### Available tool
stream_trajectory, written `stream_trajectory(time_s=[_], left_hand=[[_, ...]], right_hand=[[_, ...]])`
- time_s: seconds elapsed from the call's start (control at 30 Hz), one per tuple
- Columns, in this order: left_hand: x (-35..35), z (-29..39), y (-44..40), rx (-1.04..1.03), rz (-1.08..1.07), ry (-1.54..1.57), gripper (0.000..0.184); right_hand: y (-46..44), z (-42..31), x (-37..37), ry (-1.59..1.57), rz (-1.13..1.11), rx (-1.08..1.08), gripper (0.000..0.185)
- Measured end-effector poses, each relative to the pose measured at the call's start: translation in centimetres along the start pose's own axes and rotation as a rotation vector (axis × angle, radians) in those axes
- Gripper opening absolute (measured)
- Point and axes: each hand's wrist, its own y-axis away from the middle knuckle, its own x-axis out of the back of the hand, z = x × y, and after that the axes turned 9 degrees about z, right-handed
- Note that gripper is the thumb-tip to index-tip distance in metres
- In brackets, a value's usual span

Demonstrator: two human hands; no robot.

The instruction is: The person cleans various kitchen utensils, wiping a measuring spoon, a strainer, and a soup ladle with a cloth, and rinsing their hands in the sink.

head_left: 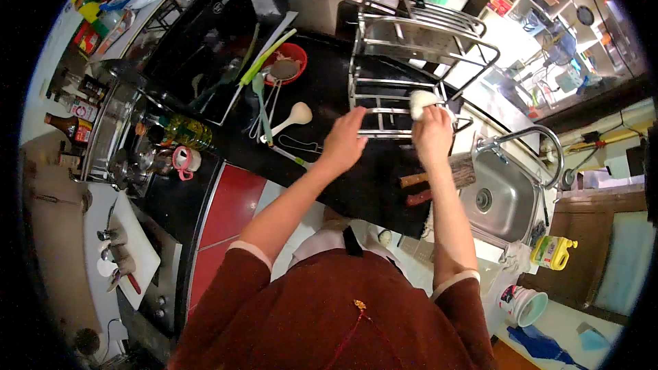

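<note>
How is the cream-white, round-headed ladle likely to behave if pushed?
The cream-white ladle looks rigid, so it should stay stiff. Its slim handle suggests little weight, and its rounded head might rock on the black counter.

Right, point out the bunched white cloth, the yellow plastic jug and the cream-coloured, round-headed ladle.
Bunched white cloth [421, 100]: head view, its upper part.
Yellow plastic jug [548, 251]: head view, its labelled body.
Cream-coloured ladle [301, 113]: head view, its round head.

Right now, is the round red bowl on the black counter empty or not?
Not empty: pale pieces show inside the bowl, beside a round grey mesh strainer head at its opening.
</note>
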Motion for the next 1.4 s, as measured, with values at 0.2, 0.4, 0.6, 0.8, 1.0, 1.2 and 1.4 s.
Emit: stream_trajectory(time_s=[0.2, 0.4, 0.6, 0.8, 1.0, 1.2, 1.4], left_hand=[[2.2, -0.7, 0.5, -0.034, 0.028, -0.016, 0.058], [1.2, -1.9, -1.7, -0.066, 0.002, -0.118, 0.029], [0.2, -2.6, -2.2, -0.083, 0.112, -0.155, 0.013], [1.0, -3.1, -1.5, 0.109, 0.124, 0.212, 0.017], [4.7, -14.6, 1.6, 0.324, 0.131, -0.358, 0.026], [5.3, -19.9, 1.7, 0.109, 0.032, -0.749, 0.027], [5.5, -20.0, 0.5, 0.132, 0.038, -0.602, 0.02]], right_hand=[[0.8, -5.8, -1.6, -0.199, 0.067, 0.147, 0.036], [0.0, -2.0, -1.8, -0.061, 0.045, 0.105, 0.034], [-0.2, 3.9, -3.1, 0.044, -0.094, -0.062, 0.02], [-1.2, 6.3, 0.6, -0.856, 0.125, -0.681, 0.023], [0.4, 3.0, 5.1, -1.586, 0.201, -1.145, 0.034], [2.2, 2.1, 4.7, -1.768, 0.197, -1.194, 0.03], [2.5, -0.8, 6.1, -1.952, 0.07, -1.105, 0.037]])
